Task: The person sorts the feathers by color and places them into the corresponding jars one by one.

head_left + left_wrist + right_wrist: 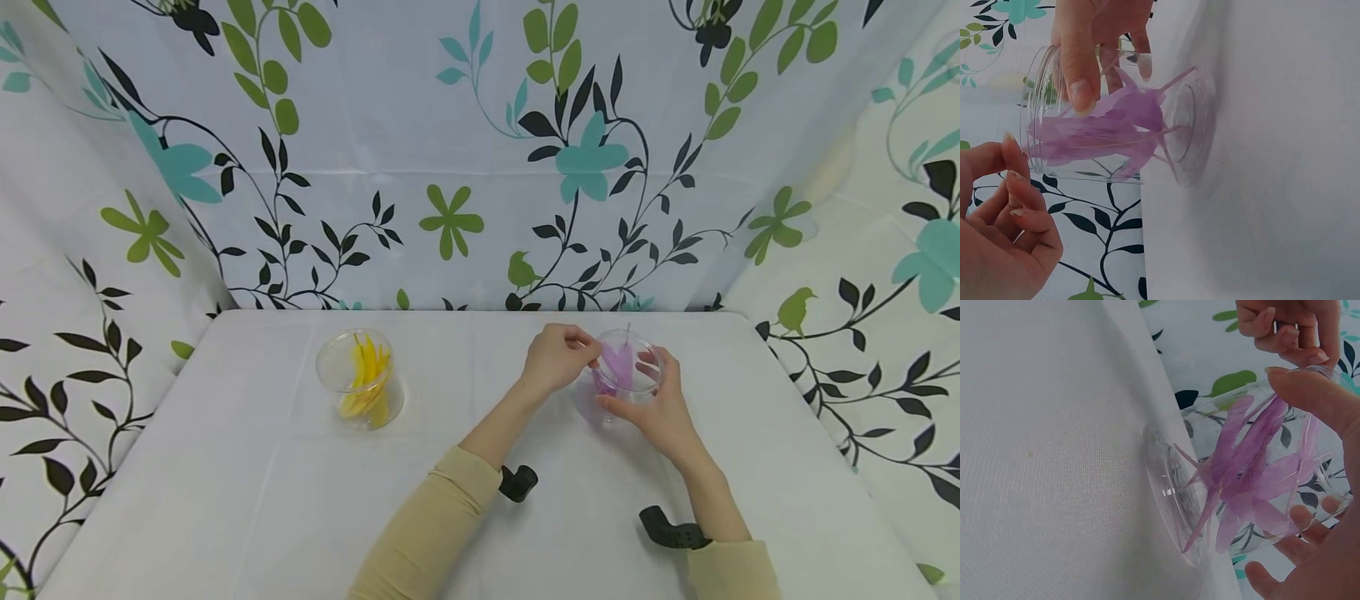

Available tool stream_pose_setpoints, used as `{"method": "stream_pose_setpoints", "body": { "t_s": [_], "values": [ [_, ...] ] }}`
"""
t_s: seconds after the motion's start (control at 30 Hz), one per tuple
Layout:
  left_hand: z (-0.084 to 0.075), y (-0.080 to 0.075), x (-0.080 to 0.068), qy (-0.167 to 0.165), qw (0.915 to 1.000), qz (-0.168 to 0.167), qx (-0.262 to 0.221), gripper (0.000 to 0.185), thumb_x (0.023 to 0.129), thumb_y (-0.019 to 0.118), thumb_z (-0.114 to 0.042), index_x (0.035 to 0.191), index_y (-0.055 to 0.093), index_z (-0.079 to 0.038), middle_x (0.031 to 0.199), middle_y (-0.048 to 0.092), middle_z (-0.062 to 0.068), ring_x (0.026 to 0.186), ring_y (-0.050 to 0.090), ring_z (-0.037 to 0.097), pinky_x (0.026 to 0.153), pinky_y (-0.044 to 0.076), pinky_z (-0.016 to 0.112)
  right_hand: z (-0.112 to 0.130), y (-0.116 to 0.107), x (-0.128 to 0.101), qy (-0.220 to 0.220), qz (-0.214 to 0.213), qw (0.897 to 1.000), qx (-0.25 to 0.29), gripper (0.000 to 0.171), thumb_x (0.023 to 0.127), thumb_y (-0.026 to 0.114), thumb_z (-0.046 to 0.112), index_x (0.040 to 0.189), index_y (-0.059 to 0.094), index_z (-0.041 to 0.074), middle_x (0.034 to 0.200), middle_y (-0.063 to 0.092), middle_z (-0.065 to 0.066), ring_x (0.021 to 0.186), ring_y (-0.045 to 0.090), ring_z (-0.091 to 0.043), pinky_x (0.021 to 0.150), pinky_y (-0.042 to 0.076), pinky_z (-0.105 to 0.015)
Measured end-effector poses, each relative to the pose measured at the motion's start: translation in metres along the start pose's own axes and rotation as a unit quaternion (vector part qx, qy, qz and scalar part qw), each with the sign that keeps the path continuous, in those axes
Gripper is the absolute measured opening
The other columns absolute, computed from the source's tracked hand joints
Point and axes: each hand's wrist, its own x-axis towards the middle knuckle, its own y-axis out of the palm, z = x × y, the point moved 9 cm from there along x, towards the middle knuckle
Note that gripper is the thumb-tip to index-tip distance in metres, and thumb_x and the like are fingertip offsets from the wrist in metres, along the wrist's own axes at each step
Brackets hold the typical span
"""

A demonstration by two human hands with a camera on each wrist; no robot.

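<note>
A clear jar (647,377) with several purple feathers (619,363) in it stands upright on the table. My right hand (660,408) grips its side, the thumb on the near side and the fingers round the far side. At the rim, my left hand (558,358) has its fingers curled, thumb and index pinching the tip of a purple feather (1085,137); the exact contact is hard to see. Through the jar wall (1172,494) in the right wrist view, the feathers lie crossed, their quills towards the base. My left hand (1291,331) shows beyond the rim there.
To the left stands a second clear jar (330,367) with several yellow feathers (367,367) in it. A white cloth (247,492) covers the table. Patterned curtains (390,150) hang behind and at both sides. Black wrist mounts (671,532) sit by the sleeves.
</note>
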Motion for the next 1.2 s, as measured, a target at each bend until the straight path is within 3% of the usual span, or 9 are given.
{"method": "stream_pose_setpoints", "body": {
  "t_s": [0.37, 0.63, 0.77, 0.87, 1.03, 1.2],
  "values": [
    [0.006, 0.005, -0.002, 0.024, 0.9993, 0.018, -0.021, 0.02, 0.095, 0.068, -0.032, 0.107, 0.076, -0.018, 0.073, 0.073, 0.0, 0.073, 0.059, 0.007, 0.067, 0.04, 0.025, 0.0, 0.001, 0.003, -0.003, -0.001, 1.0, -0.013, 0.112, 0.082, 0.083, 0.036, 0.156, 0.002, 0.013, 0.157, 0.025, -0.019, 0.145, 0.027, -0.042, 0.111, 0.029, -0.07],
    [0.025, -0.021, -0.011, 0.042, 0.9985, -0.016, -0.029, 0.023, 0.098, 0.064, -0.035, 0.113, 0.073, -0.02, 0.07, 0.07, -0.006, 0.064, 0.05, 0.01, 0.058, 0.037, 0.024, 0.0, 0.001, 0.004, 0.001, -0.008, 1.0, -0.019, 0.115, 0.079, 0.085, 0.038, 0.156, 0.003, 0.015, 0.156, 0.029, -0.019, 0.144, 0.028, -0.041, 0.11, 0.03, -0.07],
    [0.037, -0.045, -0.023, 0.046, 0.9973, -0.055, 0.016, 0.026, 0.1, 0.06, -0.034, 0.118, 0.07, -0.018, 0.08, 0.074, -0.004, 0.074, 0.061, 0.012, 0.064, 0.046, 0.027, 0.004, -0.004, 0.004, -0.01, -0.018, 0.999, -0.034, 0.115, 0.077, 0.086, 0.036, 0.156, 0.004, 0.015, 0.155, 0.033, -0.02, 0.143, 0.03, -0.042, 0.111, 0.028, -0.07],
    [0.049, -0.066, -0.035, 0.049, 0.9918, -0.097, 0.067, 0.029, 0.1, 0.058, -0.033, 0.122, 0.068, -0.017, 0.094, 0.075, 0.0, 0.091, 0.066, 0.02, 0.077, 0.051, 0.034, 0.006, -0.008, 0.004, -0.014, -0.019, 0.999, -0.041, 0.116, 0.078, 0.086, 0.035, 0.156, 0.003, 0.014, 0.157, 0.032, -0.02, 0.144, 0.028, -0.042, 0.112, 0.026, -0.069],
    [0.07, -0.094, -0.055, 0.048, 0.9761, -0.151, 0.149, 0.031, 0.1, 0.059, -0.031, 0.126, 0.067, -0.017, 0.115, 0.072, 0.003, 0.112, 0.061, 0.03, 0.097, 0.047, 0.045, 0.01, -0.018, 0.001, -0.015, -0.018, 0.999, -0.049, 0.12, 0.078, 0.086, 0.028, 0.158, -0.001, 0.014, 0.16, 0.025, -0.025, 0.145, 0.025, -0.046, 0.112, 0.025, -0.069],
    [0.078, -0.107, -0.071, 0.053, 0.9622, -0.161, 0.213, 0.035, 0.1, 0.06, -0.031, 0.13, 0.064, -0.014, 0.141, 0.057, 0.01, 0.128, 0.052, 0.033, 0.108, 0.043, 0.048, 0.02, -0.029, -0.005, -0.031, -0.022, 0.996, -0.076, 0.114, 0.08, 0.08, 0.012, 0.159, -0.002, 0.01, 0.16, 0.014, -0.03, 0.144, 0.02, -0.053, 0.109, 0.022, -0.074]
  ]
}}
